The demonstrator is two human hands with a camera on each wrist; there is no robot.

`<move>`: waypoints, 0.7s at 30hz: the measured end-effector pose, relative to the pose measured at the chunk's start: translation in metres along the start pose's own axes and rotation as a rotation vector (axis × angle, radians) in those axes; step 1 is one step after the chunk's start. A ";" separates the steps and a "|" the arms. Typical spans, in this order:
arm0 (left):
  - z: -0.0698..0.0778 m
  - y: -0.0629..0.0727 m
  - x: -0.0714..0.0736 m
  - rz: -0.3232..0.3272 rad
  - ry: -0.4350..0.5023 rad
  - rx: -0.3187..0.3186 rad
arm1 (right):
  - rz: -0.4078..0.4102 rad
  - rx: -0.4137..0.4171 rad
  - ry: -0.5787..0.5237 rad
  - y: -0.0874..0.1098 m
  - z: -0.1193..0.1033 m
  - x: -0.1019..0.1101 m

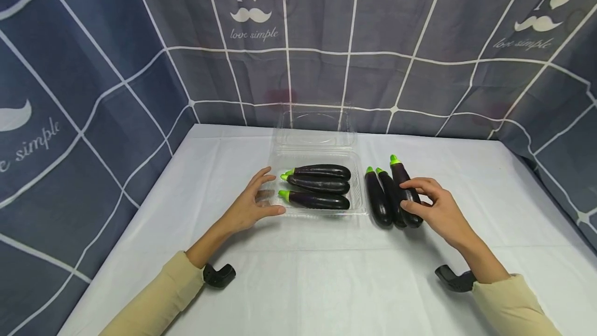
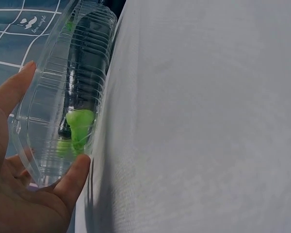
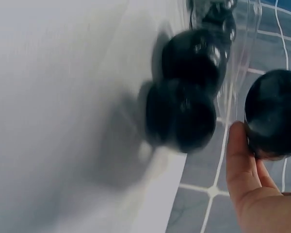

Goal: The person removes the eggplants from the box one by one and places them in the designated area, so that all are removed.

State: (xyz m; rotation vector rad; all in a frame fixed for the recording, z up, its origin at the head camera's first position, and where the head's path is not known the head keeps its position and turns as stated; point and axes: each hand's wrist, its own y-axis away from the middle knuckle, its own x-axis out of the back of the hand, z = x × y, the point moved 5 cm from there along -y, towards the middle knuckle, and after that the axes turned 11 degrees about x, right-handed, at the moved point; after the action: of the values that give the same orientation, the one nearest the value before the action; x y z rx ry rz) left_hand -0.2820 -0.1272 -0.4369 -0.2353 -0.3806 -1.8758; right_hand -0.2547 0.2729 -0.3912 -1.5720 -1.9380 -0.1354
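Observation:
My right hand (image 1: 431,202) grips an eggplant (image 1: 399,171) with thumb and fingers on either side. In the right wrist view this eggplant (image 3: 274,114) is raised off the tabletop, apart from two others. Those two eggplants (image 1: 377,198) lie side by side just right of a clear plastic container (image 1: 360,191). Inside the container are three eggplants (image 1: 319,200), lying crosswise with green stem ends to the left. My left hand (image 1: 252,204) spreads around the container's left end. Its thumb touches the wall near the front corner, and one straight finger lies along the rim in the left wrist view.
The container's clear lid (image 1: 314,128) stands folded back at the rear. A white cloth (image 1: 298,274) covers the table. Grey-blue checked curtains (image 1: 322,25) with white lines surround it at the back and sides. A black device (image 1: 219,276) sits at each wrist.

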 end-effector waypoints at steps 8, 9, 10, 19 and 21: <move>0.001 0.001 0.001 0.004 0.000 0.001 | -0.027 -0.057 0.052 0.005 0.018 0.012; 0.001 0.001 0.001 0.005 0.000 0.002 | -0.028 -0.064 0.050 0.006 0.021 0.013; 0.001 0.001 0.001 0.004 0.001 0.001 | -0.026 -0.073 0.045 0.007 0.023 0.014; 0.001 0.000 -0.001 0.008 -0.015 -0.011 | 0.004 -0.123 0.022 0.013 0.036 0.019; 0.001 0.000 -0.001 0.011 -0.017 -0.013 | 0.011 -0.125 0.013 0.013 0.039 0.019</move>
State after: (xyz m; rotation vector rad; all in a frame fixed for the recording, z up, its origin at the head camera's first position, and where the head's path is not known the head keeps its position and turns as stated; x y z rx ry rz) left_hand -0.2820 -0.1262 -0.4362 -0.2613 -0.3780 -1.8671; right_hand -0.2601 0.3103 -0.4157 -1.6572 -1.9437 -0.2661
